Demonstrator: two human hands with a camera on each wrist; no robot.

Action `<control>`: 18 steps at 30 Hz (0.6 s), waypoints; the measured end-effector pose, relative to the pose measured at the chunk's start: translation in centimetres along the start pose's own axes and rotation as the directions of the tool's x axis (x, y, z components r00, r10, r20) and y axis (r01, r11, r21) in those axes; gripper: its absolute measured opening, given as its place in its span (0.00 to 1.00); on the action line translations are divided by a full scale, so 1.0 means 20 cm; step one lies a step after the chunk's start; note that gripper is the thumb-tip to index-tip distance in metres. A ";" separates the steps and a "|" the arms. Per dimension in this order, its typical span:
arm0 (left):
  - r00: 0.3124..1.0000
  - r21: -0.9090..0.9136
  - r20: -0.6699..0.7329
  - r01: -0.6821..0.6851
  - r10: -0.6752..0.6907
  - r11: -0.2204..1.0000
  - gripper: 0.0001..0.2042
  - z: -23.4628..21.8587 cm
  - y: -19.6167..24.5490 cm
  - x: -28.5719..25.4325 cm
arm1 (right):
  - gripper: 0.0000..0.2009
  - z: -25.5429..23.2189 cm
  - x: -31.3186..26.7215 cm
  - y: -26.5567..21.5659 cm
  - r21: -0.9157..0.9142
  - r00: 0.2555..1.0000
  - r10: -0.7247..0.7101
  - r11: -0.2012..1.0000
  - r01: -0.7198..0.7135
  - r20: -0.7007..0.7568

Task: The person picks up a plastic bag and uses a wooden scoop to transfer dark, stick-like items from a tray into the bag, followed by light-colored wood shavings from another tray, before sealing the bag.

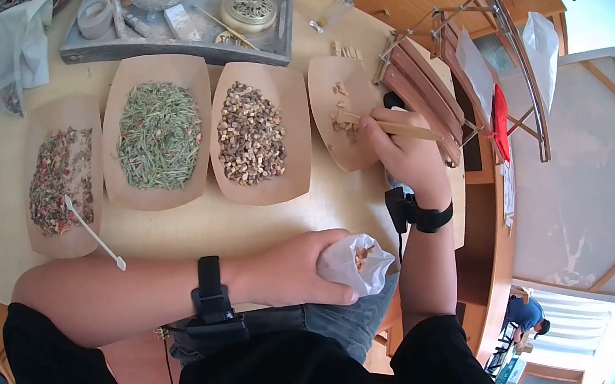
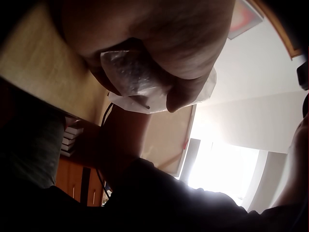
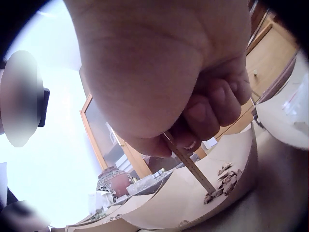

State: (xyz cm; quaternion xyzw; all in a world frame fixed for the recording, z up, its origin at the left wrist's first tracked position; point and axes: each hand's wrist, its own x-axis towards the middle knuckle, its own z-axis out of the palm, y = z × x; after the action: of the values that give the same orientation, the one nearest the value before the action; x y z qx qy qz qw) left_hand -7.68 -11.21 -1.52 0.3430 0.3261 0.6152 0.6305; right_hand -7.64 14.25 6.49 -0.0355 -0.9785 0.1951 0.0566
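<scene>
My right hand [image 1: 412,163] pinches a flat wooden stick [image 1: 410,130] over the rightmost paper tray [image 1: 350,155]. In the right wrist view the tip of the stick [image 3: 193,169] touches small brown chips [image 3: 226,184] lying in that tray. Near the table's front edge my left hand [image 1: 296,270] grips a white translucent bag [image 1: 358,264], its mouth open, with some brown pieces inside. The left wrist view shows the bag [image 2: 130,77] held under the curled fingers of the left hand [image 2: 159,38].
Three more paper trays hold brown-and-cream chunks [image 1: 250,133], green dried leaves [image 1: 158,135] and a mixed reddish blend [image 1: 56,179] with a white spoon [image 1: 95,233]. Behind them stands a grey tray [image 1: 140,51] with a brass burner [image 1: 249,10]. A wooden rack [image 1: 427,84] stands at right.
</scene>
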 end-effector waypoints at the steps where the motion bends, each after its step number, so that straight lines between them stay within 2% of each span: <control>1: 1.000 0.001 0.002 0.001 -0.001 1.000 0.28 0.00 0.00 0.00 | 0.14 0.00 -0.01 0.00 0.000 1.000 0.002 1.000 -0.002 -0.002; 9: 1.000 -0.070 -0.014 -0.019 0.018 0.997 0.28 0.01 -0.03 0.01 | 0.13 -0.06 -0.06 0.00 0.173 0.998 0.055 0.983 -0.054 -0.002; 15: 1.000 -0.073 -0.007 -0.018 0.017 0.997 0.26 0.00 -0.03 0.01 | 0.13 -0.07 -0.02 0.10 0.065 0.994 -0.067 0.996 0.061 0.092; 18: 1.000 -0.068 -0.008 -0.031 0.031 0.997 0.26 0.00 -0.04 0.01 | 0.13 -0.07 0.01 0.10 0.068 0.992 -0.047 0.997 0.039 0.117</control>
State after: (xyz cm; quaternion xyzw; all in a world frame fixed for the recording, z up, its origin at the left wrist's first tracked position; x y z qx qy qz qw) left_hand -7.26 -10.98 -2.14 0.3241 0.3017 0.6368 0.6312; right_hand -7.47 16.63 6.97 -0.0011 -0.9738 0.2275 0.0036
